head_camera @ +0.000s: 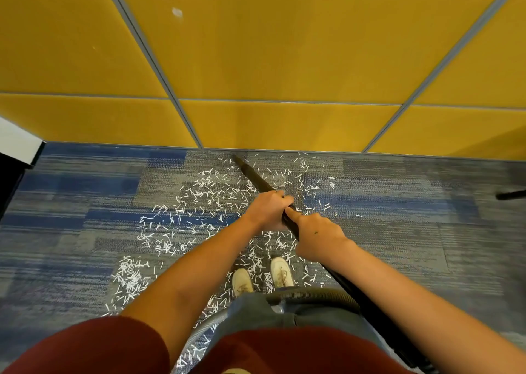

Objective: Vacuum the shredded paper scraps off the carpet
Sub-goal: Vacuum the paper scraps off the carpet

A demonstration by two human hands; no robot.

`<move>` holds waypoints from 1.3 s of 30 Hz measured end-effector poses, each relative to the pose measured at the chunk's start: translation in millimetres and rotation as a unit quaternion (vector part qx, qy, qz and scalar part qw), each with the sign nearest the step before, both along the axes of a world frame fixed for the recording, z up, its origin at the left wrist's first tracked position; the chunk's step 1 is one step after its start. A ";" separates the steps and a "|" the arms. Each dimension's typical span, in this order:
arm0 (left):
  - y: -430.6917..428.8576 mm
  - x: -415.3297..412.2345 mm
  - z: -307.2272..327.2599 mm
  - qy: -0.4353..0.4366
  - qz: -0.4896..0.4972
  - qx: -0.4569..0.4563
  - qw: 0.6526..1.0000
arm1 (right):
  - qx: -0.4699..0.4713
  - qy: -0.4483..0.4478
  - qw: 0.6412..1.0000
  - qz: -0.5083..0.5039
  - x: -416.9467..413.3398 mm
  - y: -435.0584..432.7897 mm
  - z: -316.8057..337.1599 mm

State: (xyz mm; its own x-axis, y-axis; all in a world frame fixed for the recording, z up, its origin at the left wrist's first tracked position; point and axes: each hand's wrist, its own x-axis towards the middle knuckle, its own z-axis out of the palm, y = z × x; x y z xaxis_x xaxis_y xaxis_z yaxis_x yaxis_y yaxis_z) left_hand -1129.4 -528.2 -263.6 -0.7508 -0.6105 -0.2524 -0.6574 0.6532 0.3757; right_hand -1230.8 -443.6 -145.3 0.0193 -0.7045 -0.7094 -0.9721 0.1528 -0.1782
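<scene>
Your red shirt point(85, 345) fills the bottom edge, nearest the lens; beyond it are grey-blue trousers point(256, 311) and two pale shoes point(280, 271), side by side on the carpet point(398, 202). Item: ribbed grey hose point(313, 293), curving across in front of your legs. Item: black vacuum wand point(256, 178), running diagonally from lower right, under your right forearm, up and left to a tapered tip that sits low at the foot of the yellow partition point(284, 46). Your left hand point(269, 211) is the forward one, fingers wrapped over the wand. Your right hand point(318, 237) grips the wand just behind it, one digit stretched along the tube and touching the left hand. Item: shredded paper scraps point(199, 197), short white strips scattered thickly over the blue-and-grey carpet, densest to the left of the wand, thinner to its right, with more lying around and between your shoes and trailing back toward your left leg. Item: white-topped piece of furniture point(17, 143) at the far left edge. Item: dark object point(511, 194) at the right edge, too cropped to identify.
</scene>
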 end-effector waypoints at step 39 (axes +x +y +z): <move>-4.1 101.9 34.6 0.094 0.255 0.037 0.962 | -0.010 -0.001 0.977 0.214 84.0 -61.3 35.1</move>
